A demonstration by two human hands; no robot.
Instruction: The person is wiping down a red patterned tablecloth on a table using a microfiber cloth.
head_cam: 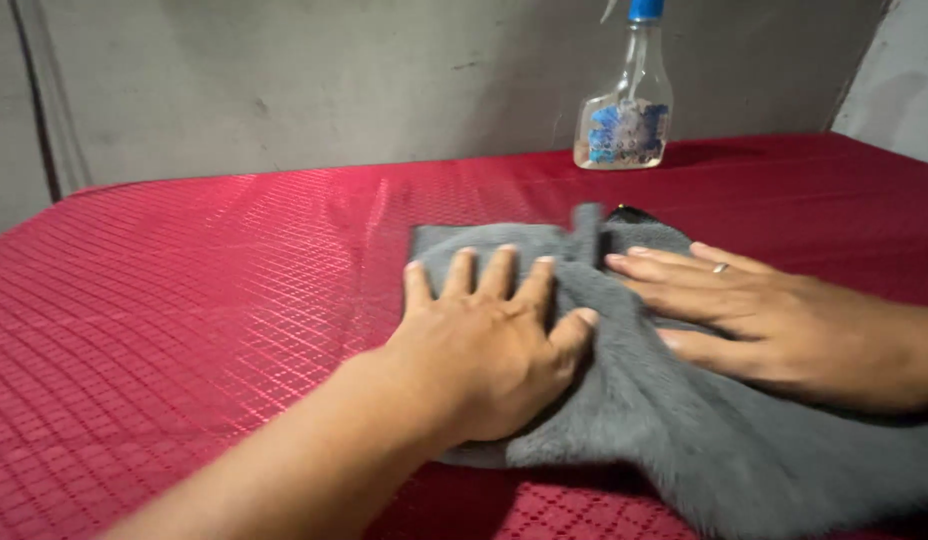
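Observation:
A grey plush cloth (674, 420) lies rumpled on a red quilted table cover (184, 300). My left hand (489, 335) presses flat on the cloth's left part, fingers spread. My right hand (754, 315), a ring on one finger, rests flat on the cloth to the right, fingers pointing left toward the other hand. A raised fold of cloth (587, 235) stands between the fingertips of both hands. A small dark object (634, 213) peeks out behind the cloth's far edge; I cannot tell what it is.
A clear plastic spray bottle (626, 115) with a blue top stands at the back of the table near a grey wall (334, 80). The red cover stretches wide to the left and right of the cloth.

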